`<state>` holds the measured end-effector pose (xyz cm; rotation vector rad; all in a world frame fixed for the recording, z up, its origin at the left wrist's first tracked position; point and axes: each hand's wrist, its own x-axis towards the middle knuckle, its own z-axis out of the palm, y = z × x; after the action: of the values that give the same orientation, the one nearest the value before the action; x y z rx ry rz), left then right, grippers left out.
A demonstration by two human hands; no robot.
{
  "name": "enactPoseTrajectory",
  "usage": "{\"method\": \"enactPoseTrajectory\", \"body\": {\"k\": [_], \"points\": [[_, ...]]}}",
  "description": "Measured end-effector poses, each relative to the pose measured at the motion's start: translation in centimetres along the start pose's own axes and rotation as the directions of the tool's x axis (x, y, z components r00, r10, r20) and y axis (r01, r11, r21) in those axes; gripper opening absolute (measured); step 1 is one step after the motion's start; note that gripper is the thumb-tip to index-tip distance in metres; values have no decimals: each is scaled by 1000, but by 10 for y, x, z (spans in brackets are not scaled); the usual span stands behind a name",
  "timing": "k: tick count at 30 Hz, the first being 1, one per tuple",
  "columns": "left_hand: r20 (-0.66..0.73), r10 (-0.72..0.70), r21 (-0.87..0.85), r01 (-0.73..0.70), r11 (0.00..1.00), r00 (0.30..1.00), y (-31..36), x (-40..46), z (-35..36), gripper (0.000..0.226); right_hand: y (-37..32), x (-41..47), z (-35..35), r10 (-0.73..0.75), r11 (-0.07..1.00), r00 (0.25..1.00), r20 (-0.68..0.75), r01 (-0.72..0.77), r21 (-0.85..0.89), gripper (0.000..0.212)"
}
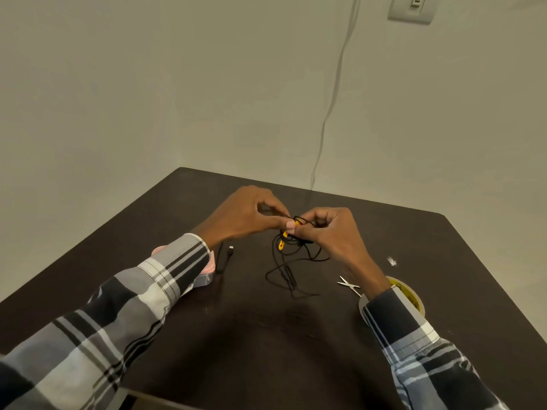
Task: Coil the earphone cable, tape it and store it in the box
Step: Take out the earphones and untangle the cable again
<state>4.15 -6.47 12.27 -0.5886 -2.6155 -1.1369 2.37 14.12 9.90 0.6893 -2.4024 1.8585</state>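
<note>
A black earphone cable [284, 270] with a yellow piece [282, 241] hangs in loose loops over the dark table [236, 335]. My left hand [245, 214] pinches the cable at the top, thumb against forefinger. My right hand [328, 232] grips the bundle from the right, fingers curled round it. The cable's plug end [230, 248] lies on the table near my left wrist. A clear box with a pink lid [204, 273] sits partly hidden under my left sleeve. A roll of tape [410, 294] lies beneath my right wrist.
Small scissors [349, 284] lie on the table left of the tape roll. A scrap of white material [392, 261] rests near the right edge. A grey cord [331, 99] runs down the wall behind the table. A wall switch [413, 7] is at top right.
</note>
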Motion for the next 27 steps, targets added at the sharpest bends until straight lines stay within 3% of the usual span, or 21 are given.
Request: {"method": "enactPoseTrajectory", "body": {"k": [3, 5, 9, 13, 18, 20, 23, 27], "points": [[-25, 24, 93, -21, 995, 999, 4, 4, 7, 15, 3, 3, -2, -41, 989, 999, -33, 35, -140, 17], [-80, 40, 86, -33, 996, 996, 9, 4, 10, 11, 4, 4, -4, -56, 988, 998, -40, 49, -147, 10], [-235, -14, -29, 7, 1000, 972, 13, 6, 14, 8, 0, 0, -8, -32, 999, 995, -96, 32, 4, 12], [-298, -22, -107, -11, 994, 954, 13, 4, 15, 8, -2, -5, -15, 223, 950, 966, -132, -184, 252, 21], [-313, -138, -317, 34, 948, 940, 8, 2, 12, 10, 2, -5, -23, 295, 920, 936, -193, -223, 323, 17], [-274, -195, -443, 56, 895, 942, 9, 1, 10, 9, 4, -4, -26, 304, 919, 920, -246, -215, 332, 16], [-245, -289, -689, 44, 724, 926, 13, 1, 9, 10, 10, 0, -27, 365, 886, 860, -357, -203, 416, 12], [-243, -399, -815, 36, 578, 884, 15, 2, 9, 13, 19, 3, -28, 440, 856, 817, -373, -255, 450, 13]]}}
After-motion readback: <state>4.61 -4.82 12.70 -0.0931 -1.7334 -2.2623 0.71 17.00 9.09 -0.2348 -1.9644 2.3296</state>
